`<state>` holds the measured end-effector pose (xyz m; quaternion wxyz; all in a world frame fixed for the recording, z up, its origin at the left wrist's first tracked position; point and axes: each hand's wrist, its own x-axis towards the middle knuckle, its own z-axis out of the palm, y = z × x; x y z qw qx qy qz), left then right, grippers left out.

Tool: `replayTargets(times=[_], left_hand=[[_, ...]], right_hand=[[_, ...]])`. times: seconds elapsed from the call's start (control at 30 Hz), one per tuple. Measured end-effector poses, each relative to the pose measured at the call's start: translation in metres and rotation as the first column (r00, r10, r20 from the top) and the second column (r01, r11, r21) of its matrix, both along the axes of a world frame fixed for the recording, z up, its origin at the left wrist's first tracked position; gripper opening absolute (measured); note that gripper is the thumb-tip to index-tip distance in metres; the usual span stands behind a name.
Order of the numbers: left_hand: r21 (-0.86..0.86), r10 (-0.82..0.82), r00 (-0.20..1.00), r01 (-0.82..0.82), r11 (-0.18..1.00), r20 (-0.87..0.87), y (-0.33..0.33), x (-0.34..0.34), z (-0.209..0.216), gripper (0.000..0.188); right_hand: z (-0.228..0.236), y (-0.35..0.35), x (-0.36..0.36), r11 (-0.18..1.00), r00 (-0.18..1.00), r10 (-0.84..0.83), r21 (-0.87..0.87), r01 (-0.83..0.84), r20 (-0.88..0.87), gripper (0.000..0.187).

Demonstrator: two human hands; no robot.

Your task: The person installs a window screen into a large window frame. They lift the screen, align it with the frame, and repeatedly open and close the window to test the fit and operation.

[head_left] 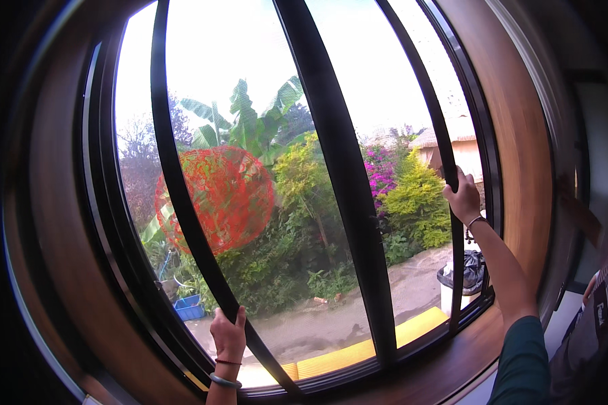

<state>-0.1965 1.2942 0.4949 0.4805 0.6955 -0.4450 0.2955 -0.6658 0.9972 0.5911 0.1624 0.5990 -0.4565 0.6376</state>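
In front of me is a large window with black frames. My left hand (228, 334) is closed around the lower part of the slim left frame bar (194, 239), thumb pointing up. Higher up on the other side, my right hand (465, 199) has its fingers wrapped around the slim right frame bar (425, 98). Between the two bars stands a wider black middle frame (341, 155), which neither hand touches. A fine mesh seems to cover the openings. A round red lattice-like shape (226, 199) shows behind the left bar; whether it is on the pane or outside, I cannot tell.
Wooden window surrounds (513, 135) and a dark lower track (331, 385) border the opening. Outside are a yellow ledge (412, 327), a lined bin (447, 297), a blue crate (189, 308), bushes and a paved path. Dark fabric (591, 331) shows at the right edge.
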Motion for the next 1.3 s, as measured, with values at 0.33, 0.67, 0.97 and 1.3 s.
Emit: replayTargets(times=[0.33, 0.67, 0.97, 1.3], left_hand=[[-0.153, 0.031, 0.995, -0.016, 0.988, 0.098, 0.031, 0.062, -0.004, 0.033], [0.000, -0.082, 0.996, 0.082, 0.997, -0.028, 0.019, -0.001, -0.005, 0.027], [0.042, -0.106, 0.991, 0.110, 0.993, -0.076, -0.006, -0.058, 0.000, 0.028], [-0.027, -0.351, 0.904, 0.356, 0.934, -0.245, -0.041, -0.032, -0.053, 0.046]], right_hand=[[-0.004, 0.022, 0.032, 0.995, 0.993, 0.080, -0.045, -0.084, -0.083, 0.059], [0.013, 0.002, -0.017, 0.996, 0.998, -0.061, 0.065, 0.061, -0.003, 0.049], [-0.006, 0.000, -0.093, 0.994, 0.992, -0.093, -0.071, 0.087, -0.084, 0.039], [-0.045, -0.047, -0.112, 0.986, 0.995, 0.075, 0.146, -0.085, 0.068, 0.055]])
